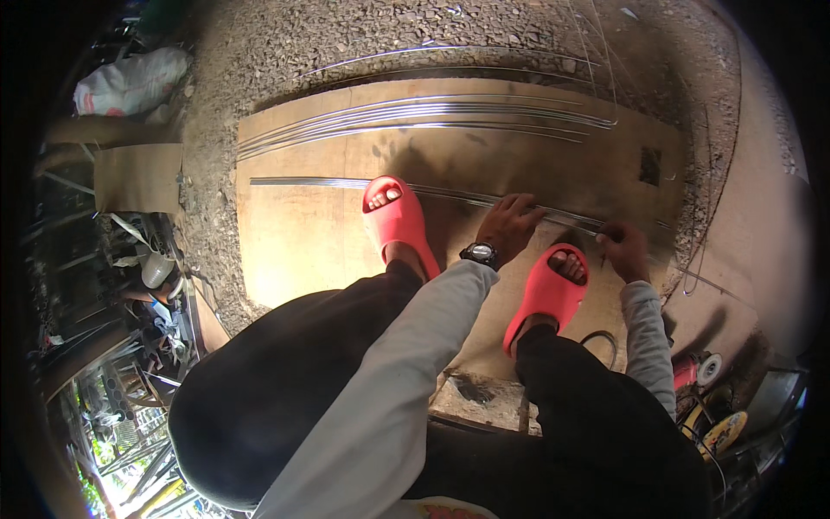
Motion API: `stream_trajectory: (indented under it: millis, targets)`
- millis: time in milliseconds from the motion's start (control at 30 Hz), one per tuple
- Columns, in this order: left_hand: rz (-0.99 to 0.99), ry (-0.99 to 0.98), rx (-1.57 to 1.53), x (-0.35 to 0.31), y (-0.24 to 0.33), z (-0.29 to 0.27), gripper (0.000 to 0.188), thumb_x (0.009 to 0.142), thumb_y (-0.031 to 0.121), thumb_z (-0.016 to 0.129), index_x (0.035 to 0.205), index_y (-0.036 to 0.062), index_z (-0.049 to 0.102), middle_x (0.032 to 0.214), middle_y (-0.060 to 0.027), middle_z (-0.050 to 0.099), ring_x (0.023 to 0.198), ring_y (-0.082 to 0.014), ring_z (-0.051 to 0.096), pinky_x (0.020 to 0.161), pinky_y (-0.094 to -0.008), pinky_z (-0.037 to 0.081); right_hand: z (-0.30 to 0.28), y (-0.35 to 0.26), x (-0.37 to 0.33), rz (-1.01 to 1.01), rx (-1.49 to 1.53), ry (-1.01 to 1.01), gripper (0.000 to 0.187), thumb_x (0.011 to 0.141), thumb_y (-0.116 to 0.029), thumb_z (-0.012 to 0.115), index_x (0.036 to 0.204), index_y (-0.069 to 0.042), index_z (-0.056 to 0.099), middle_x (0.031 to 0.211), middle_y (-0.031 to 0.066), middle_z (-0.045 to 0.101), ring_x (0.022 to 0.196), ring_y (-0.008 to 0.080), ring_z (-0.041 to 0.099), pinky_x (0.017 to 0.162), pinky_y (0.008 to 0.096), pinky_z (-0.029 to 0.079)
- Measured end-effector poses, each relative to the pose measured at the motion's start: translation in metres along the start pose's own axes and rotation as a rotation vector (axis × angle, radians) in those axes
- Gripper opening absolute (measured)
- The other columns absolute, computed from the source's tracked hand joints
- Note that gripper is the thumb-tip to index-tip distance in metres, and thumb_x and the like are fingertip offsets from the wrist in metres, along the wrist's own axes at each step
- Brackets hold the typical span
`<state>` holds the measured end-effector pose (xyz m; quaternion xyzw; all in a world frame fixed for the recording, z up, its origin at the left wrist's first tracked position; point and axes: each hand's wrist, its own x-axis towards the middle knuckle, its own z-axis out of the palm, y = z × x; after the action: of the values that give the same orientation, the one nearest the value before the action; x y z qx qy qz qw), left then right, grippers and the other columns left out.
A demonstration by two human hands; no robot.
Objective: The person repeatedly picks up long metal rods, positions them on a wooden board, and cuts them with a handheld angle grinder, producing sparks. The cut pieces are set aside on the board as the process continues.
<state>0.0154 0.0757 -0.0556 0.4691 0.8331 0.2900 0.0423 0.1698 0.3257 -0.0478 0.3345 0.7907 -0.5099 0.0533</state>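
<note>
A narrow bundle of thin metal rods (450,195) lies across the wooden board (294,251) in front of me. My left hand (510,228), a watch on its wrist, has its fingers curled over the rods, right of the middle. Near their right end my right hand (624,249) pinches the rods between thumb and fingers. The toe of my left pink slipper (399,227) overlaps the bundle; the right slipper (548,287) stands between my hands, just nearer than the rods. Farther off, a looser group of shiny rods (432,111) is spread over the board.
Gravel (372,35) borders the board's far side, with a few single rods on it. A white sack (130,82) lies at the far left. At the lower right are a red power tool with a round disc (707,368) and a yellow disc-shaped thing (724,432). Bent wire (692,281) sticks out nearby.
</note>
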Motion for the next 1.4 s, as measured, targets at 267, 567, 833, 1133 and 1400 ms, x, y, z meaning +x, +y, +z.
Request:
stream_trajectory:
  millis: [267, 567, 833, 1133, 1400]
  targets:
    - [-0.131, -0.023, -0.15, 0.017, -0.003, -0.005, 0.014, 0.087, 0.019, 0.072, 0.101, 0.0168, 0.076, 0.108, -0.0087, 0.066, 0.108, -0.0318, 0.061, 0.094, -0.0433, 0.052, -0.006, -0.004, 0.014, -0.152, -0.048, 0.126, 0.039, 0.07, -0.012, 0.081, 0.102, 0.002, 0.066, 0.085, 0.0067, 0.068, 0.078, 0.0166, 0.063, 0.073, 0.0333, 0.052]
    - [-0.275, -0.101, -0.184, 0.03, -0.008, 0.0, 0.011, 0.085, 0.025, 0.072, 0.092, 0.0179, 0.078, 0.098, -0.0086, 0.064, 0.098, -0.032, 0.061, 0.09, -0.0445, 0.051, -0.006, 0.007, 0.015, -0.085, -0.229, 0.173, 0.053, 0.068, -0.017, 0.08, 0.115, 0.003, 0.065, 0.1, 0.0166, 0.071, 0.091, 0.0273, 0.068, 0.084, 0.0387, 0.053]
    - [-0.283, -0.316, -0.125, 0.06, -0.018, -0.002, 0.018, 0.08, 0.028, 0.072, 0.094, 0.0184, 0.077, 0.102, -0.0128, 0.068, 0.103, -0.0344, 0.065, 0.089, -0.0446, 0.053, -0.016, 0.022, 0.025, -0.122, -0.167, 0.079, 0.054, 0.068, -0.025, 0.082, 0.112, 0.002, 0.067, 0.095, 0.0201, 0.071, 0.088, 0.0296, 0.07, 0.08, 0.0429, 0.055]
    - [-0.318, -0.372, -0.14, 0.055, -0.025, -0.009, 0.022, 0.081, 0.026, 0.079, 0.096, 0.0112, 0.074, 0.093, -0.012, 0.064, 0.092, -0.033, 0.062, 0.084, -0.0432, 0.05, -0.001, -0.023, 0.014, 0.009, -0.294, 0.103, 0.034, 0.068, -0.021, 0.084, 0.086, -0.002, 0.062, 0.084, 0.0218, 0.067, 0.085, 0.0408, 0.067, 0.074, 0.0482, 0.051]
    - [-0.259, -0.325, -0.19, 0.049, -0.022, -0.002, 0.021, 0.08, 0.025, 0.081, 0.09, 0.0088, 0.072, 0.094, -0.0104, 0.064, 0.093, -0.0304, 0.063, 0.082, -0.0441, 0.05, -0.006, -0.03, -0.005, -0.121, -0.449, 0.165, 0.03, 0.077, -0.022, 0.08, 0.093, -0.003, 0.064, 0.084, 0.0203, 0.068, 0.084, 0.0433, 0.067, 0.074, 0.0509, 0.052]
